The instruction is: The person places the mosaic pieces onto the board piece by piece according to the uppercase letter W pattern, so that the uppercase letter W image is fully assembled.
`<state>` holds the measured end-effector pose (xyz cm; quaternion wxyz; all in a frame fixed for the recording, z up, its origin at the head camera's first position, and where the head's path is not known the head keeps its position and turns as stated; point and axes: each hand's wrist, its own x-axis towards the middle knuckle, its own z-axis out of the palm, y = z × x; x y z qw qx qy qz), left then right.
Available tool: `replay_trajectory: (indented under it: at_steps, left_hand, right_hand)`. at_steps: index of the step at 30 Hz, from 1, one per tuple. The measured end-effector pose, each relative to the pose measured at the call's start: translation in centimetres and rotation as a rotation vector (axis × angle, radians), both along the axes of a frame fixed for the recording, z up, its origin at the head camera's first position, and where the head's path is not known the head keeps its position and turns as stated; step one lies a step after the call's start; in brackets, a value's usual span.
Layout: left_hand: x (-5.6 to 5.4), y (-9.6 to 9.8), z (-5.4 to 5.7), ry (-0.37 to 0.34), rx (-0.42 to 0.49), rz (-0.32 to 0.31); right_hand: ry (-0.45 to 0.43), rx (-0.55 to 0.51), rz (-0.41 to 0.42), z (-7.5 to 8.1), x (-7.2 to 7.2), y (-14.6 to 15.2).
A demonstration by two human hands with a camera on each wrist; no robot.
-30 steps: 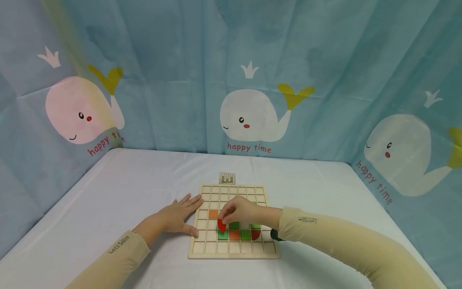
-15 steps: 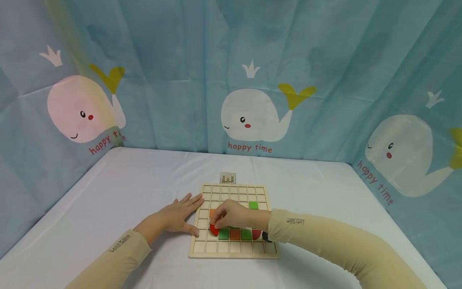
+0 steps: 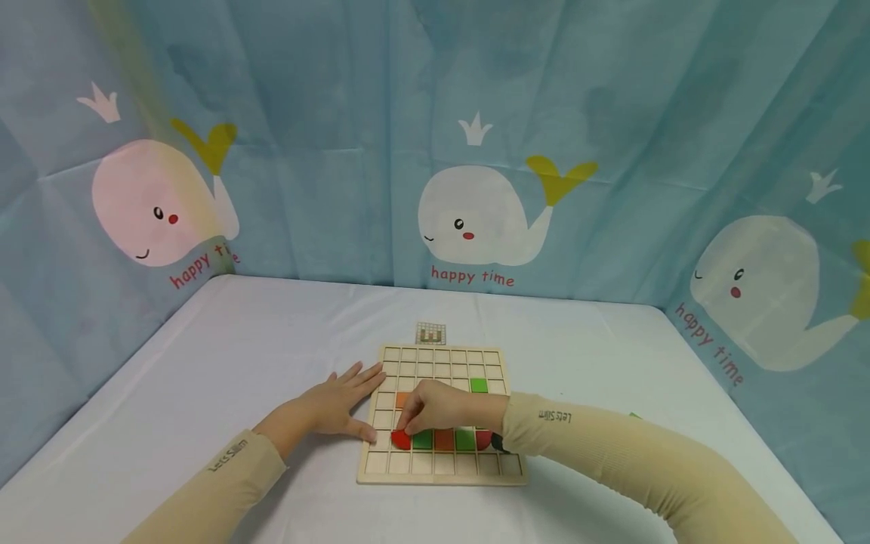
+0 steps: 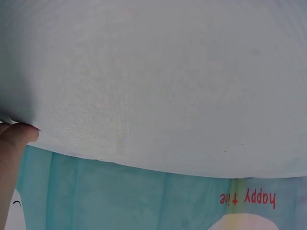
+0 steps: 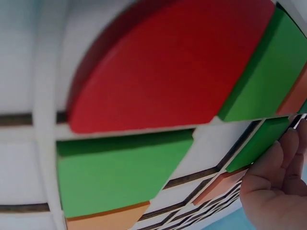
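Note:
A wooden grid board (image 3: 442, 468) lies on the table. My right hand (image 3: 435, 406) pinches a red rounded tile (image 3: 401, 440) low over the board, at the left end of a row of tiles. To its right come a green tile (image 3: 422, 440), an orange one (image 3: 444, 440), another green and a dark red quarter-round tile (image 5: 168, 67), large in the right wrist view. My left hand (image 3: 333, 404) lies spread, its fingers touching the board's left edge; only a finger of it shows in the left wrist view. The right hand hides the board's middle squares.
A small pattern card (image 3: 431, 333) lies just beyond the board. On the board are also an orange tile (image 3: 403, 399) and a green tile (image 3: 479, 385). A bit of green (image 3: 635, 415) shows behind the right sleeve. A whale-print curtain (image 3: 326, 189) hangs behind the table.
My right hand has moved left and toward me with the red tile, which has come down at the left end of the row. The left hand has stayed in place.

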<state>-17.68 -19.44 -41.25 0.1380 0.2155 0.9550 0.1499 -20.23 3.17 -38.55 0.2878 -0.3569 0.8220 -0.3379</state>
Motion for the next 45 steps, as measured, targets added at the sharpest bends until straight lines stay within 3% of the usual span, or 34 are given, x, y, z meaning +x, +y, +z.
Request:
replay_trajectory:
  at_steps: [9, 16, 27, 40, 45]
  left_hand:
    - [0.2, 0.0, 0.3, 0.007, 0.005, -0.007]
    - [0.1, 0.1, 0.3, 0.003, 0.005, -0.004]
    - [0.1, 0.3, 0.0, -0.006, 0.003, 0.013]
    - [0.4, 0.2, 0.2, 0.008, 0.002, 0.013]
    - [0.2, 0.2, 0.0, 0.007, 0.003, 0.006]
  right_hand:
    - [0.055, 0.031, -0.011, 0.0, 0.0, 0.2]
    - [0.069, -0.006, -0.025, 0.1, -0.8, 1.7]
    - [0.006, -0.093, -0.197, 1.3, -2.2, 7.1]
    - [0.027, -0.149, -0.313, 4.1, -2.9, 13.9]
    - [0.049, -0.121, -0.338, 4.7, -3.2, 15.9]
